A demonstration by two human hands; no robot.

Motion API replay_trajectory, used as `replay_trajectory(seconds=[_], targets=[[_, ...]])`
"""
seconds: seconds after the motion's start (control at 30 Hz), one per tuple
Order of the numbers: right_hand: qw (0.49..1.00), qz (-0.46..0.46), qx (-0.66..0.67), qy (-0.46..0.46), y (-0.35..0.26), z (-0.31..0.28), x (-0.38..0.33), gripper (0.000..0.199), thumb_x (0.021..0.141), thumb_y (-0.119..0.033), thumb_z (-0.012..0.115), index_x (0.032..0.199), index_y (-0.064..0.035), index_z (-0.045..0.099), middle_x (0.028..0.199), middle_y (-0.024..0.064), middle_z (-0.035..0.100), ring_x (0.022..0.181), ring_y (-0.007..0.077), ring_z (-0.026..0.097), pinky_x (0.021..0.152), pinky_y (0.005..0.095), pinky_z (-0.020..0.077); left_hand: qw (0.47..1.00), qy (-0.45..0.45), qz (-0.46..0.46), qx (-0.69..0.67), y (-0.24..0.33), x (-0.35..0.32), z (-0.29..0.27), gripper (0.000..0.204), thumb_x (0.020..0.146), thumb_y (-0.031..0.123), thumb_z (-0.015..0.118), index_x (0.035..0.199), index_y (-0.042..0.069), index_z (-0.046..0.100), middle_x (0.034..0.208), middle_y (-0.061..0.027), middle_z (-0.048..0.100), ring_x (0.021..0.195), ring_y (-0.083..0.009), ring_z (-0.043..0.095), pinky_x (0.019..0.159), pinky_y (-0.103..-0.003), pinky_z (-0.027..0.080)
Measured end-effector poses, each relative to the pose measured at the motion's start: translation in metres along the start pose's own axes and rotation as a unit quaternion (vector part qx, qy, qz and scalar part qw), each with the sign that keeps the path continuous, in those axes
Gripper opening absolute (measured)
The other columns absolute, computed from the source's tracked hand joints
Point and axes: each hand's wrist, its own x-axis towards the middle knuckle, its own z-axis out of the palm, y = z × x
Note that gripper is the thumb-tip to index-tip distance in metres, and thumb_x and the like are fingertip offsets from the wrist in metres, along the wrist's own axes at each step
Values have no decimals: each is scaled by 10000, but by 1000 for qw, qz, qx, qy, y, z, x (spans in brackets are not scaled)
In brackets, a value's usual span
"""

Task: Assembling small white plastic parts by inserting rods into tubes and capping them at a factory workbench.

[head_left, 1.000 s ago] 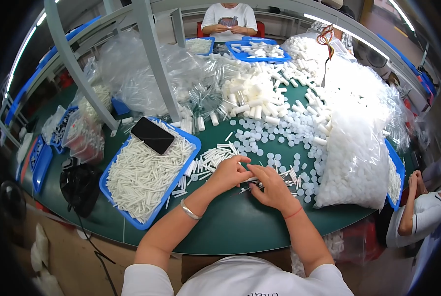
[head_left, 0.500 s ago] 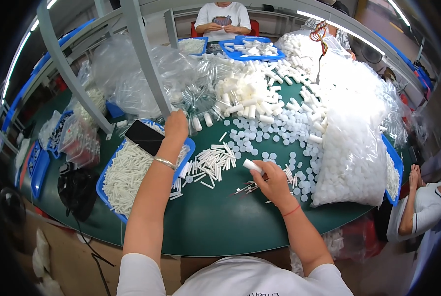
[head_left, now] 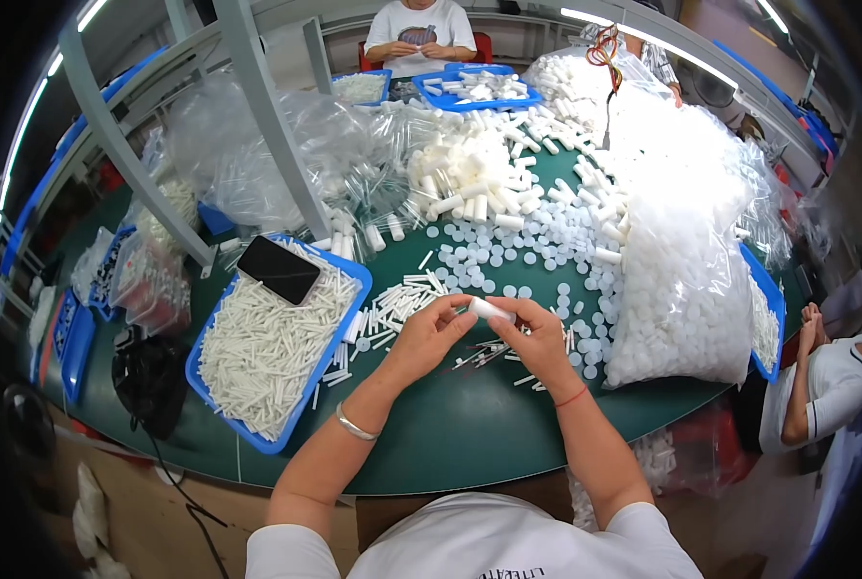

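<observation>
Green table (head_left: 407, 461) fills mid-frame, near edge curved. White tube (head_left: 495, 311) just below and right of frame centre, held above the table, roughly level.

Right hand (head_left: 537, 340): grip closed on the tube, thumb on the near side, fingers along the far side. Red cord (head_left: 573, 397) at wrist. Left hand (head_left: 431, 334): fingers bent, thumb and forefinger close together at the tube's left end; cannot tell whether they pinch it or something small. Bracelet (head_left: 354, 425) on forearm.

Under and between the hands, thin dark leads (head_left: 479, 357) on the table. Loose white sticks (head_left: 402, 301) just beyond the left hand. Centre-left: blue tray (head_left: 361, 280) heaped with more sticks; black phone (head_left: 278, 269) lies screen up over its upper part. Translucent discs (head_left: 494, 253) scattered from centre toward the right, near a bulging clear bag (head_left: 682, 323). More white tubes piled upper centre. Co-worker (head_left: 419, 37) in white shirt at top of frame.
</observation>
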Motion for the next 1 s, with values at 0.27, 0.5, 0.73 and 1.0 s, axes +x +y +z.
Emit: replay_trajectory(seconds=[0.27,0.5,0.73,1.0], targets=[[980,-98,-147,-96,-5,-1,-3,268,783,-60,713,1050,-67,689,808,84,609,696,191,587,618,295,474,975,-9,-8,222,8,-12,-9,369,836,368,670,1043,62,652,735,-74,597,647,-203,577,582,-318,447],[976,-103,-139,-128,-3,2,-4,260,785,-61,703,1044,-77,690,801,96,606,709,238,586,624,320,483,968,-16,-75,239,14,-14,-9,373,827,428,655,957,79,682,694,-56,587,638,-207,582,571,-330,442],[979,-96,-134,-119,-4,4,-5,233,771,-39,691,1003,-54,688,826,105,616,769,265,596,672,341,492,953,52,17,298,11,-19,0,326,831,390,663,911,75,687,722,-67,599,648,-214,579,587,-322,448],[966,-147,-154,-146,-4,16,-11,509,738,3,672,1221,-43,518,977,120,615,809,252,600,704,335,488,937,-6,-23,348,12,-19,13,440,847,475,597,875,39,647,855,-132,651,760,-278,626,677,-390,486]])
